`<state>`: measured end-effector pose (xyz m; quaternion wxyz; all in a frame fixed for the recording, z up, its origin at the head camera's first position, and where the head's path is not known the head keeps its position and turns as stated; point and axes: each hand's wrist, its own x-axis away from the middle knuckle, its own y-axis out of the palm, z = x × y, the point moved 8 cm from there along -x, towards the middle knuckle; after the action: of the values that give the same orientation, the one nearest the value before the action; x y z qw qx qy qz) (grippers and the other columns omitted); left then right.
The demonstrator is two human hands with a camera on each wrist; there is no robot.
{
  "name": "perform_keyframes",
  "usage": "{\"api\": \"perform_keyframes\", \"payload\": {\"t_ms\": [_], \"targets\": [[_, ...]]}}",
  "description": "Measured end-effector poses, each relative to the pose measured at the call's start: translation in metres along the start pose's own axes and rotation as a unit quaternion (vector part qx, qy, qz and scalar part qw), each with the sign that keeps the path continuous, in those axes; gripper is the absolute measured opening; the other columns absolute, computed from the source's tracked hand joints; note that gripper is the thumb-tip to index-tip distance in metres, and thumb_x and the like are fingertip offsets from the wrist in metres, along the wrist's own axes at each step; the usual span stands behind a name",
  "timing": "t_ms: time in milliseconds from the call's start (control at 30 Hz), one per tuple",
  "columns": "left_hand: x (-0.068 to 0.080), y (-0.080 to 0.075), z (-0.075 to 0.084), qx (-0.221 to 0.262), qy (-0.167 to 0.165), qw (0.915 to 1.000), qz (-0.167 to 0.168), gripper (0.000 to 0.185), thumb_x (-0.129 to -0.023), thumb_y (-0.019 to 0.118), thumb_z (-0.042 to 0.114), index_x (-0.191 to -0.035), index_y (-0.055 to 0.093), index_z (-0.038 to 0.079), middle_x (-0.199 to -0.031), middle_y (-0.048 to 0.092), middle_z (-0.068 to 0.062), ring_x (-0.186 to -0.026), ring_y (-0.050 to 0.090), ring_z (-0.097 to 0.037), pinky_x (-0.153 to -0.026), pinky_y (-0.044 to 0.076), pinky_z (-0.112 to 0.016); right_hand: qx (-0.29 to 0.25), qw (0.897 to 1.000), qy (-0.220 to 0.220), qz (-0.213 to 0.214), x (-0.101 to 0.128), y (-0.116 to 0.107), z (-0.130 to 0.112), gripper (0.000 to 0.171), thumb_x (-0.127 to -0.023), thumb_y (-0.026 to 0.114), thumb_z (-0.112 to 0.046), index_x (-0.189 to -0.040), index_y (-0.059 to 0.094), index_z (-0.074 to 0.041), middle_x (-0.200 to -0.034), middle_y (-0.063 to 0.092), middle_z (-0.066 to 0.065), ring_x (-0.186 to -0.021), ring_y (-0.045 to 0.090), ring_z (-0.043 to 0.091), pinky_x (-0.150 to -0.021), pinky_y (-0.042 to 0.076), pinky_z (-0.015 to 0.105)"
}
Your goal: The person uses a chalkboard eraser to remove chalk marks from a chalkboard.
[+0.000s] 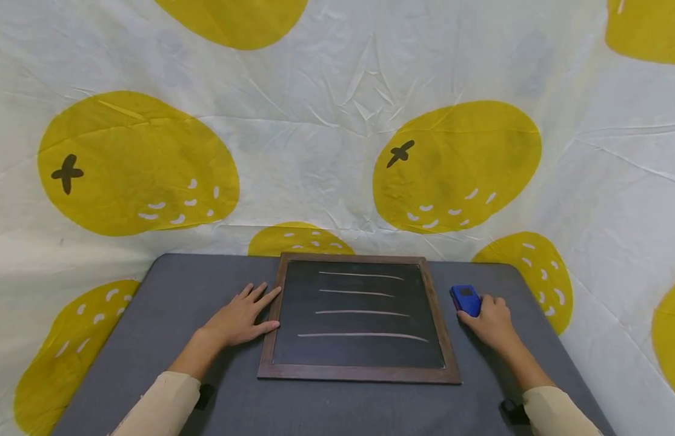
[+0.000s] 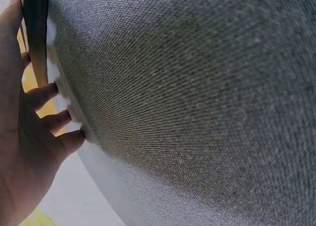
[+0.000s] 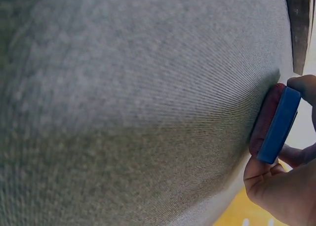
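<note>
A small chalkboard (image 1: pixel 359 351) in a brown wooden frame lies on the grey table, with several pale chalk lines drawn across it. My left hand (image 1: pixel 236 318) has its fingers spread, thumb and index fingertip at the frame's left edge; the left wrist view shows the same hand (image 2: pixel 37 132) beside the dark frame (image 2: pixel 37 33). To the right of the board, my right hand (image 1: pixel 491 321) grips a blue chalkboard eraser (image 1: pixel 466 300) between thumb and fingers. In the right wrist view the eraser (image 3: pixel 280 124) shows a dark red felt pad turned toward the cloth surface.
Grey fabric covers the table (image 1: pixel 337 409), whose rounded far corners meet a hanging white cloth (image 1: pixel 305 151) printed with yellow fruit shapes. The chalkboard's frame (image 3: pixel 298 33) shows at the top right of the right wrist view.
</note>
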<state>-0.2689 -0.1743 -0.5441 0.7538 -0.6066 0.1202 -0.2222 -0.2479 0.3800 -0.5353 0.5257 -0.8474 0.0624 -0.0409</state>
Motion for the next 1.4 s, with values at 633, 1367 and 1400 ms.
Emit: {"api": "perform_keyframes", "payload": {"t_ms": [633,1367,1400], "targets": [[-0.001,-0.002,0.001,-0.002,-0.005,1.0000,0.000,0.084,-0.098,0.052,0.069,-0.165,0.029,0.025,-0.165,0.034,-0.023,-0.150,0.028,-0.056,-0.112,0.033,-0.074,0.030,0.998,-0.059,0.015,-0.011,-0.014,-0.021,0.076,-0.091,0.074,-0.029,-0.132,0.045,0.027,-0.117,0.047,0.047,-0.101,0.050,0.056,-0.078,0.050,0.064],[-0.001,0.001,-0.001,-0.006,-0.009,0.9999,0.001,0.084,-0.097,0.051,0.071,-0.166,0.028,0.027,-0.166,0.033,-0.021,-0.151,0.028,-0.053,-0.113,0.033,-0.073,0.102,0.978,-0.180,-0.028,-0.029,-0.012,-0.076,0.069,-0.093,0.077,-0.027,-0.142,0.052,0.014,-0.120,0.055,0.037,-0.100,0.053,0.049,-0.081,0.047,0.058],[-0.001,0.001,-0.001,-0.006,-0.008,0.9999,0.002,0.084,-0.097,0.051,0.072,-0.166,0.028,0.027,-0.166,0.033,-0.021,-0.151,0.029,-0.053,-0.113,0.034,-0.073,0.104,0.977,-0.184,-0.030,-0.030,-0.011,-0.079,0.069,-0.093,0.077,-0.027,-0.142,0.053,0.014,-0.120,0.056,0.037,-0.100,0.053,0.049,-0.082,0.047,0.059]]}}
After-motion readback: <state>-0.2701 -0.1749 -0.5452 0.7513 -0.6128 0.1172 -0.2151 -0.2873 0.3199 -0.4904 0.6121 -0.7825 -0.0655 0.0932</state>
